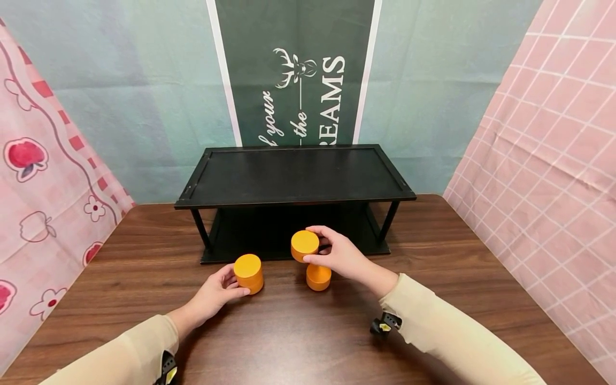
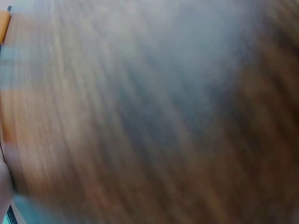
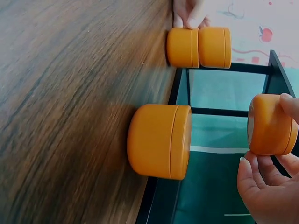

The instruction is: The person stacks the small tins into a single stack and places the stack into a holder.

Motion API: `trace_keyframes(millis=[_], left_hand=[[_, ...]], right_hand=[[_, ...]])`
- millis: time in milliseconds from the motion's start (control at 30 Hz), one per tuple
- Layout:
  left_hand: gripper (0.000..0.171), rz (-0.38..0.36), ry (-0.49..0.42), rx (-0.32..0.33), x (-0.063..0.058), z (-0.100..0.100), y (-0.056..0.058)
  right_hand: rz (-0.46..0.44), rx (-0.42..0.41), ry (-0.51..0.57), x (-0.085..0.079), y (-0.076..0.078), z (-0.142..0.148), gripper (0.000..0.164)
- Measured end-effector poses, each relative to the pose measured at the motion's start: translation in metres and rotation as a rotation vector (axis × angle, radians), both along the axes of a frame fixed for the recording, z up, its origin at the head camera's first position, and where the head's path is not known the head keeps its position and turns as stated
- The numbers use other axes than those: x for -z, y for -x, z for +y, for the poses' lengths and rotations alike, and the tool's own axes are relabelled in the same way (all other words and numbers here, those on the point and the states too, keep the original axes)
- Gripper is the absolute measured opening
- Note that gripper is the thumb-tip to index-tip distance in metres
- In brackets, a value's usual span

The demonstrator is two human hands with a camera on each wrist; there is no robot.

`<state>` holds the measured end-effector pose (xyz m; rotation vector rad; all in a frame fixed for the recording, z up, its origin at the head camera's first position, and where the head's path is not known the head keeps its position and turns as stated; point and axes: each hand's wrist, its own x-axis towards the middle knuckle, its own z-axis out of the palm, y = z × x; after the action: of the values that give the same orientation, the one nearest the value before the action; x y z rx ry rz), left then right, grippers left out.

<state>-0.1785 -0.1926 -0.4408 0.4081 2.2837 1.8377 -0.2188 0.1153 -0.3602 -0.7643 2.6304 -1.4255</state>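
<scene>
Four round orange lidded jars show as two pairs. At the left, one jar (image 1: 247,266) sits on top of another jar (image 3: 182,47), and my left hand (image 1: 214,293) grips this stack low down, thumb in front and fingers on the far side. My right hand (image 1: 344,258) pinches a third jar (image 1: 305,244) between thumb and fingers, lid up. It is raised above a jar (image 3: 156,141) standing on the table, with a gap between the two in the right wrist view. The left wrist view is mostly blurred wood, with a sliver of orange (image 2: 3,25) at its edge.
Just behind the jars stands a low black two-tier shelf (image 1: 298,176) on the brown wooden table (image 1: 289,331). A green cloth with white lettering (image 1: 298,75) hangs behind it. Pink cloths line the left (image 1: 29,214) and right (image 1: 544,133) sides.
</scene>
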Motion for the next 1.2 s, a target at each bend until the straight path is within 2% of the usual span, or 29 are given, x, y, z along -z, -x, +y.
trace_keyframes(millis=[200,667,1200], left_hand=[[0.058,0.025,-0.022,0.0,-0.001,0.001,-0.001],[0.06,0.022,0.011,-0.017,0.003,0.0,0.001],[0.059,0.023,-0.011,-0.003,0.001,0.002,0.0]], right_hand=[[-0.003,-0.018,0.02,0.002,0.001,-0.011,0.058],[-0.028,-0.071,0.047,0.006,0.0,-0.04,0.057],[0.017,-0.118,0.05,0.007,0.005,-0.077,0.058]])
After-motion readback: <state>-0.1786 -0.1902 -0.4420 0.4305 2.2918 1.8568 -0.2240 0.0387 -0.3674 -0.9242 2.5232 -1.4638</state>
